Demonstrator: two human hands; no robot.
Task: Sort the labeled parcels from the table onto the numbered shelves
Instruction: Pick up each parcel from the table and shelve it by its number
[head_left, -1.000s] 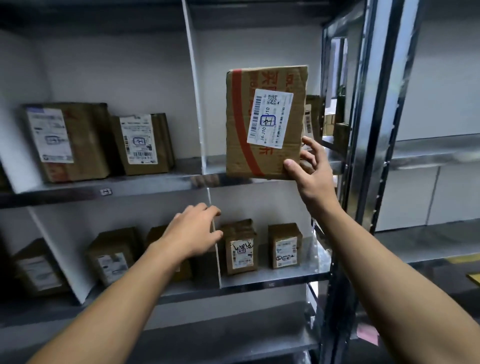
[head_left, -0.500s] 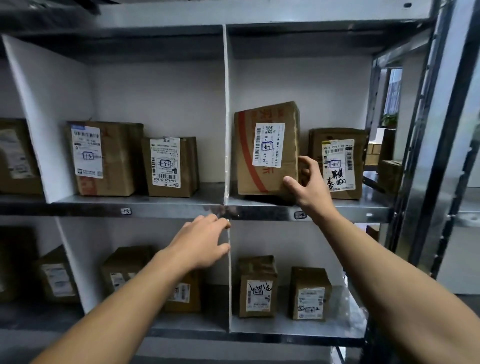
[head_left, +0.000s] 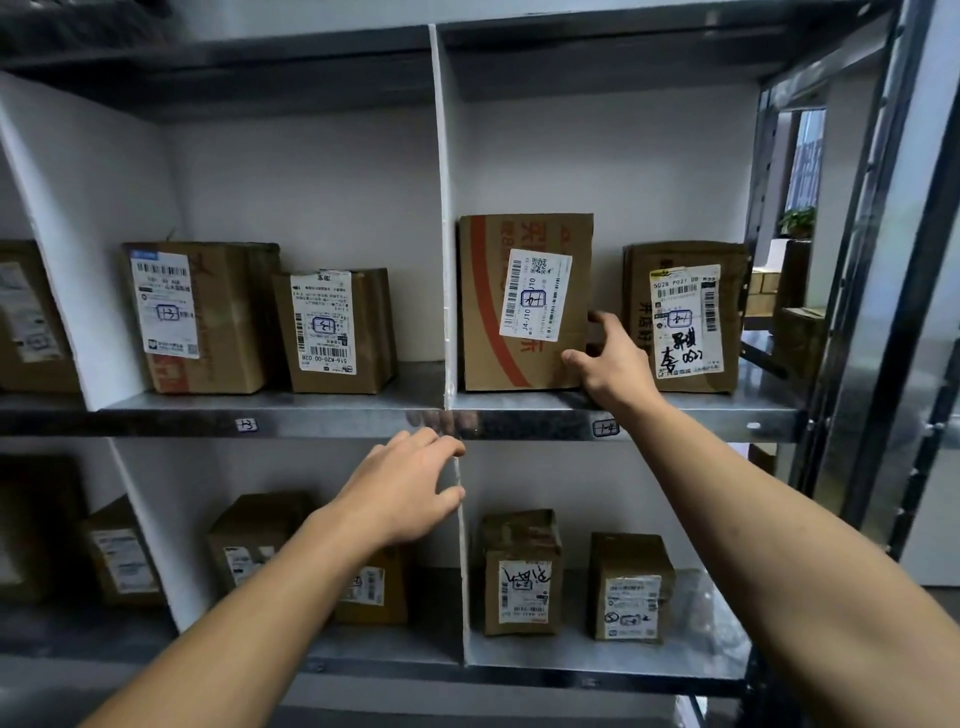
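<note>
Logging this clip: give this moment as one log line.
right hand: grips red-striped brown cardboard parcel | parcel: upright on upper metal shelf | left hand: open, holds nothing

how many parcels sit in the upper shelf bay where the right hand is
2: the red-striped parcel beside the divider, gripped by the right hand, and a second parcel to its right. More could sit behind them.

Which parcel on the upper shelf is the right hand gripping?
The tall parcel with the red stripe, just right of the white divider; the right hand grips its lower right corner, and it alone is touched.
</note>
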